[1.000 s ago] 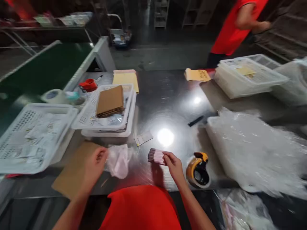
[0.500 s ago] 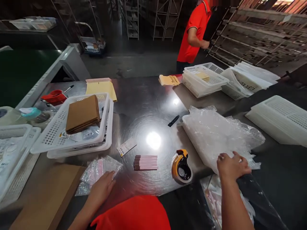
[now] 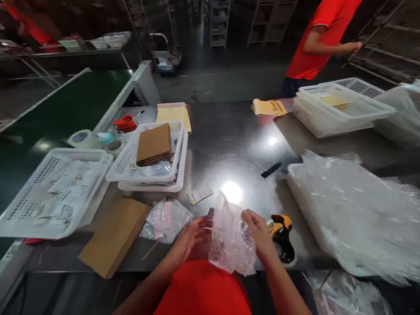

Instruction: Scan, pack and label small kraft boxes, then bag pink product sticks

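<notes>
My right hand [image 3: 261, 232] pinches the upper right edge of a clear bubble wrap bag [image 3: 232, 245], holding it up over the table's front edge. To its left, my left hand [image 3: 193, 238] has its fingers stretched out and slightly apart, near the bag's left edge, with nothing seen in them. Behind the bag, only the left end of a stack of pink strips [image 3: 210, 214] shows. Another bubble wrap pouch [image 3: 166, 220] with something pink inside lies left of my left hand. A black and yellow tape dispenser [image 3: 285, 243] stands right of my right hand, partly covered by it.
A heap of clear bags [image 3: 357, 210] fills a white tray on the right. Left are white baskets [image 3: 113, 173], brown cardboard pieces [image 3: 154, 144] and a brown box [image 3: 114, 236]. A label card [image 3: 199, 194] and black marker [image 3: 271, 169] lie mid-table. A person [image 3: 321, 43] stands beyond.
My right hand has come from the heap of clear bags to the middle, now with a bubble wrap bag. My left hand has left the pouch and moved right. The view has turned left.
</notes>
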The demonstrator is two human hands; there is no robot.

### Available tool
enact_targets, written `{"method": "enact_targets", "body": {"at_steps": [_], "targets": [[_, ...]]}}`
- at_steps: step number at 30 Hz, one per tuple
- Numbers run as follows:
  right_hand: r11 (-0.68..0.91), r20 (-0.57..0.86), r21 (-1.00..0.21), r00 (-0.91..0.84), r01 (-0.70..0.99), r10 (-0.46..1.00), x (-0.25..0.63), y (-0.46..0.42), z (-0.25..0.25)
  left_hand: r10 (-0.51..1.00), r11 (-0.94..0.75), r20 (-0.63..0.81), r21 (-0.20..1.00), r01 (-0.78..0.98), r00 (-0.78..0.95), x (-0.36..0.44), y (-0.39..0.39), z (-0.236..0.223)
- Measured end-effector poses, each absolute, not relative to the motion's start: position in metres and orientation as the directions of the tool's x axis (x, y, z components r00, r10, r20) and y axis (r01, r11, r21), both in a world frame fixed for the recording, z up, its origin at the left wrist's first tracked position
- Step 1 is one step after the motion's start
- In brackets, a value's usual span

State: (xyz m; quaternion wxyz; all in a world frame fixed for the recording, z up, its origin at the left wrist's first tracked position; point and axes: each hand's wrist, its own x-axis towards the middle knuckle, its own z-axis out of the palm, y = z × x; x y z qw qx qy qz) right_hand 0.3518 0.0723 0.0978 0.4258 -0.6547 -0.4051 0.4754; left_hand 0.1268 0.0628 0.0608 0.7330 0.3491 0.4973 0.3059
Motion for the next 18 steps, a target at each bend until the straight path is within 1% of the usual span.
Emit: {"method": "enact_targets", "body": {"at_steps": [2, 5, 7, 10, 12, 13, 14, 15, 16, 17, 18], "targets": [[-0.295, -0.283, -0.944, 0.098, 0.144, 0.954, 0.325, 0.076, 0.078, 0.766, 0.635, -0.567, 0.740, -0.219, 0.304, 0.125, 0.068, 0.070], [-0.225, -0.221, -0.941, 0.048, 0.251, 0.974, 0.306, 0.079, 0.058, 0.781, 0.624, -0.600, 0.743, -0.241, 0.174, 0.111, 0.073, 0.082], [-0.208, -0.207, -0.936, 0.036, 0.283, 0.978, 0.303, 0.082, 0.047, 0.781, 0.622, -0.616, 0.756, -0.203, 0.099, 0.100, 0.073, 0.083], [-0.195, -0.204, -0.911, 0.015, 0.364, 0.979, 0.303, 0.086, 0.025, 0.757, 0.653, -0.649, 0.750, -0.104, 0.072, 0.085, 0.072, 0.077], [-0.188, -0.202, -0.875, 0.016, 0.446, 0.979, 0.306, 0.086, 0.007, 0.775, 0.632, -0.631, 0.774, -0.043, 0.022, 0.072, 0.071, 0.075], [-0.187, -0.199, -0.853, 0.028, 0.488, 0.980, 0.309, 0.084, -0.001, 0.802, 0.596, -0.595, 0.803, 0.019, -0.054, 0.063, 0.070, 0.077], [-0.189, -0.194, -0.828, 0.047, 0.527, 0.980, 0.313, 0.081, -0.010, 0.837, 0.540, -0.520, 0.834, 0.113, -0.168, 0.053, 0.070, 0.082], [-0.189, -0.184, -0.797, 0.067, 0.574, 0.981, 0.318, 0.077, -0.017, 0.870, 0.468, -0.395, 0.849, 0.244, -0.294, 0.041, 0.069, 0.089], [-0.186, -0.172, -0.759, 0.084, 0.624, 0.982, 0.324, 0.071, -0.024, 0.882, 0.398, -0.218, 0.821, 0.411, -0.418, 0.028, 0.068, 0.098], [-0.180, -0.160, -0.719, 0.093, 0.671, 0.983, 0.330, 0.064, -0.030, 0.874, 0.325, -0.005, 0.751, 0.575, -0.487, 0.016, 0.067, 0.108], [-0.172, -0.150, -0.681, 0.093, 0.712, 0.984, 0.336, 0.057, -0.036, 0.854, 0.267, 0.182, 0.652, 0.710, -0.488, 0.006, 0.067, 0.118]]}}
